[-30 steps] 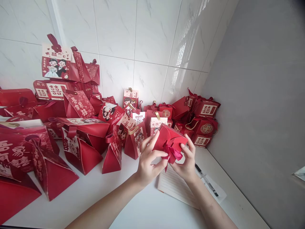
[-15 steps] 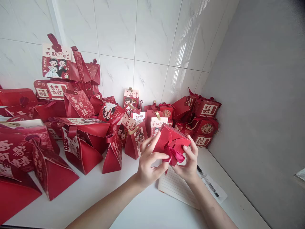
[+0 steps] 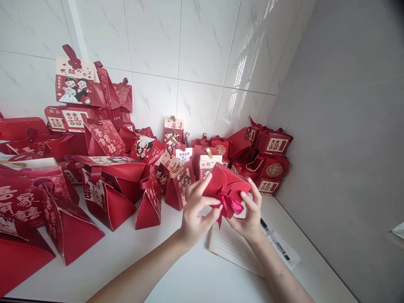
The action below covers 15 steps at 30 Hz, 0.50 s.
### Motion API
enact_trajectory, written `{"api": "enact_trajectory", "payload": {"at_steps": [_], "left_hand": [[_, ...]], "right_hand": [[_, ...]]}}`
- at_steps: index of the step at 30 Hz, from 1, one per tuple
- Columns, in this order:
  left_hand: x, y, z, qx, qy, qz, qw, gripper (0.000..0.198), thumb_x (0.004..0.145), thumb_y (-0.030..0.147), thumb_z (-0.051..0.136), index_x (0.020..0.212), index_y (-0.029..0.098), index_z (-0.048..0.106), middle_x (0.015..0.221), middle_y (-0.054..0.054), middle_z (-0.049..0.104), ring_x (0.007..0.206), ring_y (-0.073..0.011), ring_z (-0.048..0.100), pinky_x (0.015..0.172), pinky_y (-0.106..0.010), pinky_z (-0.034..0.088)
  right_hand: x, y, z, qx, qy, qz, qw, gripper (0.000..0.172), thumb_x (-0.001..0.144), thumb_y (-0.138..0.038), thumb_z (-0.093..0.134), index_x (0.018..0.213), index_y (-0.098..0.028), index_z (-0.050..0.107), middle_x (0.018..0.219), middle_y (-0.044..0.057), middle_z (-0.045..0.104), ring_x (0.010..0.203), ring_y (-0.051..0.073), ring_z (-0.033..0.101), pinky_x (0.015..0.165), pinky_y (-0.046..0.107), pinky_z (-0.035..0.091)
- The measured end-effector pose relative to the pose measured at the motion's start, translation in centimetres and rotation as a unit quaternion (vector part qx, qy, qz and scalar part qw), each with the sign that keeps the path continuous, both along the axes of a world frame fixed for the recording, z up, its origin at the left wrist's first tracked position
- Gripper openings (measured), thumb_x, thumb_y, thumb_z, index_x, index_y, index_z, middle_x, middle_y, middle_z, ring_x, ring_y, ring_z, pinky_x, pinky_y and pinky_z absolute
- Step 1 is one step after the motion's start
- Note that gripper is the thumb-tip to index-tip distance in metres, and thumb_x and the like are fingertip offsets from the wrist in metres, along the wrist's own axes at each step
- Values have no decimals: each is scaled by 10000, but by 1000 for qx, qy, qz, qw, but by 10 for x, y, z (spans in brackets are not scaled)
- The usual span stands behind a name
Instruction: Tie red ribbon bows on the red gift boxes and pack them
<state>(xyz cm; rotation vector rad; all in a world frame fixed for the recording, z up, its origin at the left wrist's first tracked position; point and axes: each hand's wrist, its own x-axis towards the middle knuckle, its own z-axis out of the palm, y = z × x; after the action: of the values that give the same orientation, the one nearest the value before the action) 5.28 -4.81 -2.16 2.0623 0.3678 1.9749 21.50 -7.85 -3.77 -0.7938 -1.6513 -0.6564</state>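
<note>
A small red paper gift box (image 3: 224, 183) with a magenta ribbon bow (image 3: 232, 204) is held up over the white counter (image 3: 176, 269). My left hand (image 3: 195, 214) grips the box's left side, thumb and fingers pinching near the bow. On the right side, my right hand (image 3: 251, 212) clasps the box with its fingers curled over the top flap. Both hands are closed on the box. Below them lies a lined notebook page (image 3: 235, 246).
Many red wedding gift bags and boxes (image 3: 107, 168) crowd the counter's left and back against the tiled wall. A stack of red boxes (image 3: 271, 162) fills the back right corner. A black pen (image 3: 274, 238) rests on paper beside a grey wall (image 3: 341, 147).
My left thumb and fingers have shifted closer around the ribbon bow; my right fingers moved slightly up over the flap. The box stays in about the same place.
</note>
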Motion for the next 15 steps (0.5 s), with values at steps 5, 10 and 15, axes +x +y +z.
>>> {"api": "enact_trajectory", "payload": {"at_steps": [5, 10, 15], "left_hand": [[3, 27, -4, -444, -115, -113, 882, 138, 735, 291, 635, 759, 159, 602, 828, -68, 686, 830, -190, 648, 763, -311, 499], [8, 48, -25, -561, -120, -171, 801, 192, 675, 300, 638, 786, 144, 625, 903, -88, 692, 916, -204, 643, 810, -318, 487], [10, 42, -27, -553, -77, -218, 800, 321, 693, 358, 633, 953, 172, 655, 1054, -94, 676, 991, -241, 630, 783, -333, 503]], "right_hand": [[0, 3, -8, -196, 195, 51, 960, 696, 630, -266, 756, 1247, -242, 437, 1299, 142, 393, 1076, 282, 516, 731, 384, 520], [-6, 10, -3, -372, 580, 278, 670, 430, 706, -364, 692, 1083, -240, 527, 1054, 45, 608, 862, 189, 608, 683, 304, 530], [-5, 13, -1, -425, 707, 429, 367, 296, 793, -425, 602, 961, -184, 566, 835, 46, 655, 676, 154, 614, 541, 250, 514]]}}
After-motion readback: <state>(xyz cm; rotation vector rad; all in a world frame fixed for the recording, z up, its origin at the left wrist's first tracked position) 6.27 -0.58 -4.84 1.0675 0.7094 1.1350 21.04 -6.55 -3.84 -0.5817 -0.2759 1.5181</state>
